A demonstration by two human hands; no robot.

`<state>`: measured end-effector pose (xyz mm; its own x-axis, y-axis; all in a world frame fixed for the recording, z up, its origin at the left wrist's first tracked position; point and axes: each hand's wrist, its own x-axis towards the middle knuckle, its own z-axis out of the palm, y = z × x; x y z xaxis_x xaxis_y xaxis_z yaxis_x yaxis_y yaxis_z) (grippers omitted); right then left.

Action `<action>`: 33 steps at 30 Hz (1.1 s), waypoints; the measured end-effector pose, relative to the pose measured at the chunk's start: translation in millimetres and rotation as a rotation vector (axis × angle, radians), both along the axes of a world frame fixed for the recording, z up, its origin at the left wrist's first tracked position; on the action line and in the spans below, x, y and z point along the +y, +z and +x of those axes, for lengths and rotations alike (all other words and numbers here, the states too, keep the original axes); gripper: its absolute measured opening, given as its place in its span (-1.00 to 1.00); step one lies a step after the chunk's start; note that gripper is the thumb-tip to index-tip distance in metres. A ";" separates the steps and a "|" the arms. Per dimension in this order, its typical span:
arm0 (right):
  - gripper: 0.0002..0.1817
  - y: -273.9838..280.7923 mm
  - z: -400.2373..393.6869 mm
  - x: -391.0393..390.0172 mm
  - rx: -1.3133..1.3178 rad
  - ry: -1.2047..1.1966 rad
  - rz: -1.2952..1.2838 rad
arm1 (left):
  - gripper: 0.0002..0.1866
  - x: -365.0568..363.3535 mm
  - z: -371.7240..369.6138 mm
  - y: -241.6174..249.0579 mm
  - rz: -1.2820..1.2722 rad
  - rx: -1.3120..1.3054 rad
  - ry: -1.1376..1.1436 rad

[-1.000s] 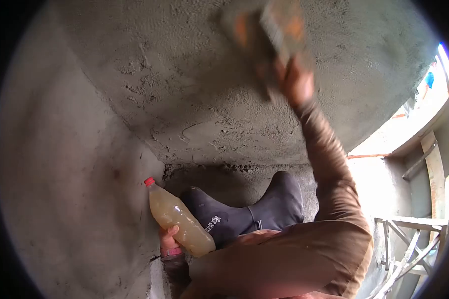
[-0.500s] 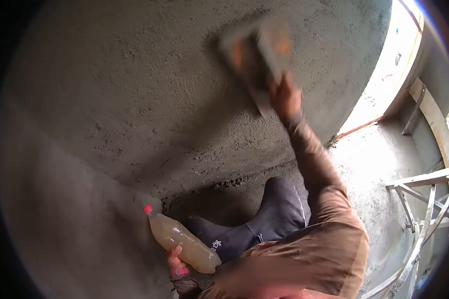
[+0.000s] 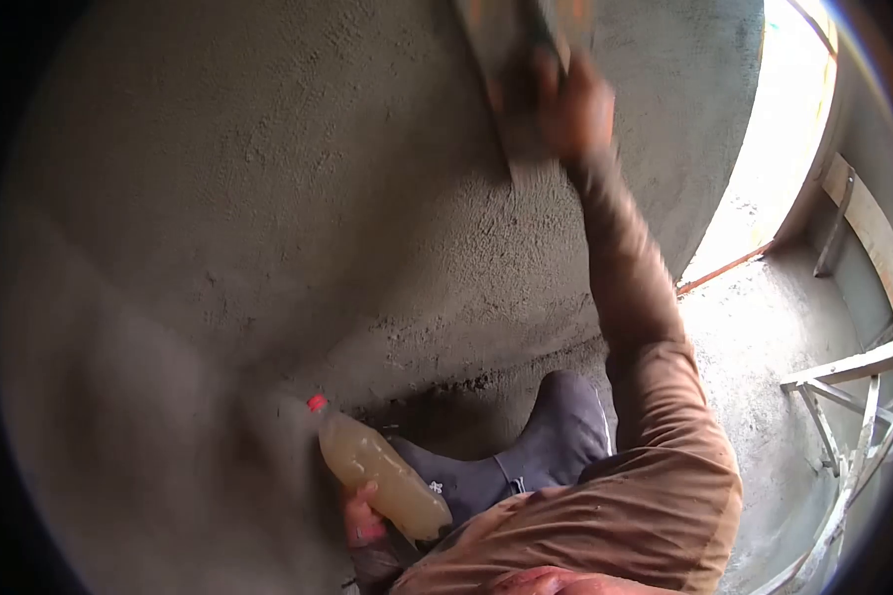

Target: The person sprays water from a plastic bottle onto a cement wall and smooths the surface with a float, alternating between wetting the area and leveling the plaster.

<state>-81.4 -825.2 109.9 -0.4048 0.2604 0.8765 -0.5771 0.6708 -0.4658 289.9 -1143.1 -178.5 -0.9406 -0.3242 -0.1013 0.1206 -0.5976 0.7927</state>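
Well, in the head view your right hand (image 3: 577,107) is curled around the handle of the hand float (image 3: 506,59) (motion blur softens both), with the float's plate lying beyond your knuckles and to their left, flat along the rough grey wall (image 3: 367,198) and running past the top edge. Lower down, your left hand (image 3: 362,514) grips the clear bottle (image 3: 382,471) of cloudy liquid near its base, one digit showing across the side and the other fingers hidden, while its red cap (image 3: 316,403) tilts up and leftward.
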 end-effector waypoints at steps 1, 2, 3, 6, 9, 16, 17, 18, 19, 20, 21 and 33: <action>-0.64 45.4 10.5 -5.7 0.022 0.028 -0.005 | -0.41 -1.0 1.6 1.2 -0.041 -0.110 0.034; -0.53 70.5 16.2 -4.8 -0.052 -0.128 0.046 | -0.41 2.4 1.4 6.9 -0.039 -0.125 0.053; -0.29 82.3 16.7 -10.9 -0.120 -0.271 0.105 | -0.44 7.9 -2.4 14.9 -0.080 -0.178 0.076; -0.67 7.8 54.5 -97.6 -0.221 0.172 0.488 | -0.53 13.8 1.6 21.6 -0.003 -0.225 -0.012; -0.62 -111.5 53.3 -86.1 -0.128 0.279 0.708 | -0.59 5.1 -4.4 38.1 0.066 -0.321 -0.093; -0.68 -100.8 9.8 -51.8 0.003 0.176 0.238 | -0.60 -15.1 -53.2 180.1 -0.048 -0.303 -0.127; -0.64 -79.7 8.3 -60.4 0.073 0.096 0.323 | -0.54 -16.7 -58.8 199.9 -0.040 -0.299 -0.114; -0.64 -64.1 10.7 -70.4 0.061 0.121 0.336 | -0.55 -15.6 -61.9 223.7 -0.076 -0.312 -0.103; -0.66 -46.5 19.9 -80.2 0.059 0.094 0.373 | -0.56 -16.4 -60.5 244.2 -0.167 -0.305 -0.089; -0.66 -39.1 22.6 -91.5 0.056 0.065 0.411 | -0.59 -21.8 -64.1 252.2 -0.227 -0.260 -0.097; -0.65 -39.1 22.6 -103.5 0.018 0.090 0.391 | -0.61 -20.4 -68.2 263.8 -0.322 -0.252 -0.062; -0.64 -65.8 39.2 -117.6 0.025 0.181 0.360 | -0.62 -106.5 -50.4 263.2 -0.433 -0.266 0.049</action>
